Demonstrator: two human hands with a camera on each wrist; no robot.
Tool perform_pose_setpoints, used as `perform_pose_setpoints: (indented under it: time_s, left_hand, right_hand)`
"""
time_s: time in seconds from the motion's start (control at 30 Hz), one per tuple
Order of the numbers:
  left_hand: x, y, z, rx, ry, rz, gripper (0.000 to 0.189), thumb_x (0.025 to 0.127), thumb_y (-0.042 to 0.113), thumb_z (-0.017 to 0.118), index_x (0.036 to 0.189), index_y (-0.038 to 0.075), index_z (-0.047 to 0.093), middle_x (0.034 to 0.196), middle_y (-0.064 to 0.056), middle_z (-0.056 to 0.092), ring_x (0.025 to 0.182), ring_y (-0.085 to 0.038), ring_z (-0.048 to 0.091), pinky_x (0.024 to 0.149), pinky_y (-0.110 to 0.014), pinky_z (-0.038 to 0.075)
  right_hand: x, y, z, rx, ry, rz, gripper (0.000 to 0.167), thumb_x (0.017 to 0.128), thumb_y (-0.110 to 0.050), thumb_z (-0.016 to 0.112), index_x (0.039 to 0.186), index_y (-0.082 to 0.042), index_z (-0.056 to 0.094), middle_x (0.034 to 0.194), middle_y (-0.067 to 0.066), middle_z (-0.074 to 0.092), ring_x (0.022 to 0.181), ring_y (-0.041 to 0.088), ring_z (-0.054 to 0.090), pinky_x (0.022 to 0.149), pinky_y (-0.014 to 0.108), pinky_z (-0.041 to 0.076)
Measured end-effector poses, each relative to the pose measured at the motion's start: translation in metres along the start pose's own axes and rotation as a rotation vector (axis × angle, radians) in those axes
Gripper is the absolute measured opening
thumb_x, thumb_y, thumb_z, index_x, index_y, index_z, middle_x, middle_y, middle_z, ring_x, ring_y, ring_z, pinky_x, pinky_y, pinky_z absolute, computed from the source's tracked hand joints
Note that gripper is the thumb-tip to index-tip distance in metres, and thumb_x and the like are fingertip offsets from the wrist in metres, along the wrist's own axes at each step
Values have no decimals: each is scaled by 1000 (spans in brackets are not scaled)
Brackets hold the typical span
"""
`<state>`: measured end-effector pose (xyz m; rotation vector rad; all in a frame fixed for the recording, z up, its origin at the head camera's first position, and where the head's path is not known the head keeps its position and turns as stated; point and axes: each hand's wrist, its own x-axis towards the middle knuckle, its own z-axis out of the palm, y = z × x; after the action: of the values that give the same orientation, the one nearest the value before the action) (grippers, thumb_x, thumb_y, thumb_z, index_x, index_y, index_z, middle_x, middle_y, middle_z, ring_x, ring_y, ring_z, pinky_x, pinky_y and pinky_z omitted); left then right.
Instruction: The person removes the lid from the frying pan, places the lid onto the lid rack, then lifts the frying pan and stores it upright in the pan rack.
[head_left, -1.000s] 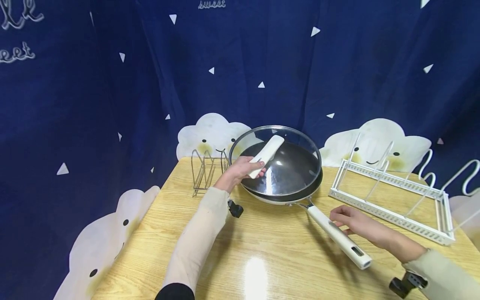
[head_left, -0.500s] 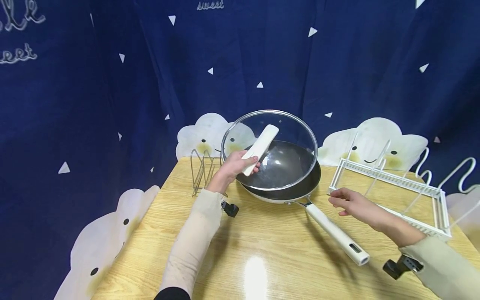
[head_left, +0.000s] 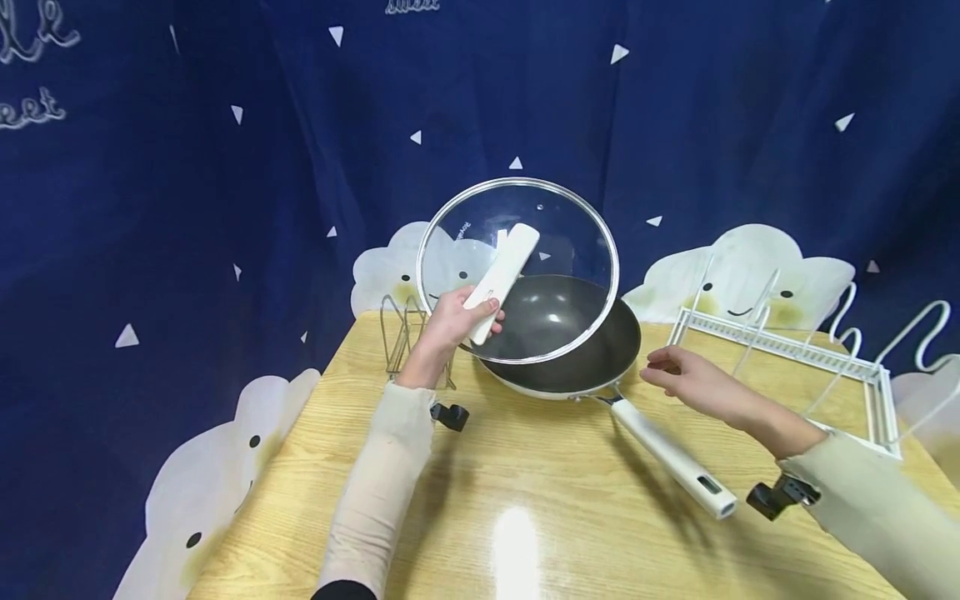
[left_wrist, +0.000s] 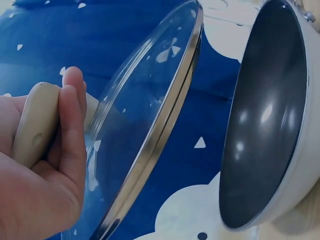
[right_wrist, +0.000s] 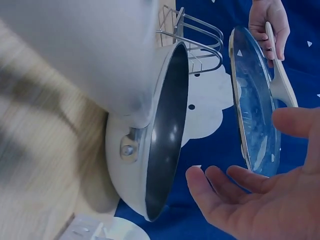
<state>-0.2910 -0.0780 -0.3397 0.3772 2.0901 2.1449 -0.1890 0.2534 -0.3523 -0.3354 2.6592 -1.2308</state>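
My left hand (head_left: 455, 319) grips the long white handle of a glass pan lid (head_left: 562, 217) with a steel rim. The lid is tilted in the air, clear of the pan, as the left wrist view shows. Below it sits a frying pan (head_left: 592, 362), dark inside and white outside, its white handle (head_left: 671, 457) pointing toward the front right. My right hand (head_left: 693, 383) hovers beside the pan's right rim, above the handle, fingers loosely bent and holding nothing. In the right wrist view its fingers (right_wrist: 200, 187) stand apart from both pan and lid.
A small metal wire rack (head_left: 397, 333) stands at the back left of the wooden table (head_left: 420, 517), partly behind my left hand. To the right is a white rack (head_left: 873, 408) with upright wire dividers. A dark blue curtain (head_left: 225, 208) with white clouds hangs behind.
My left hand has raised the lid off the pan, up and to the left, tilting it further. My right hand has moved up and slightly left, away from the pan handle.
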Motion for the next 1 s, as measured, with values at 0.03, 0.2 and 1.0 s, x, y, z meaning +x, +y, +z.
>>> perform_pose_setpoints:
  time_s: [0.03,0.2,1.0]
  left_hand:
    - [-1,1,-2,-9,7,14,27,92,4,59,114,-11,54,75,-10,65,57,-14,64,50,-25,53]
    - [-6,5,-9,-31,28,65,28,92,1,57,116,-12,53,75,-10,65,56,-13,63,50,-24,52]
    - [-26,13,-37,162,286,226,30,89,6,64,114,-9,57,87,-25,66,62,-21,68,61,-34,56]
  right_hand:
    - [2,-2,0,-10,3,-4,56,98,-28,51,128,16,37,121,30,51,106,36,55,83,43,49]
    - [10,-9,-2,-24,15,-15,56,98,-30,51,128,15,38,121,29,51,109,37,53,85,43,48]
    - [54,-46,22,-51,-15,-22,48,95,-25,55,125,11,43,115,25,56,94,36,61,77,37,51]
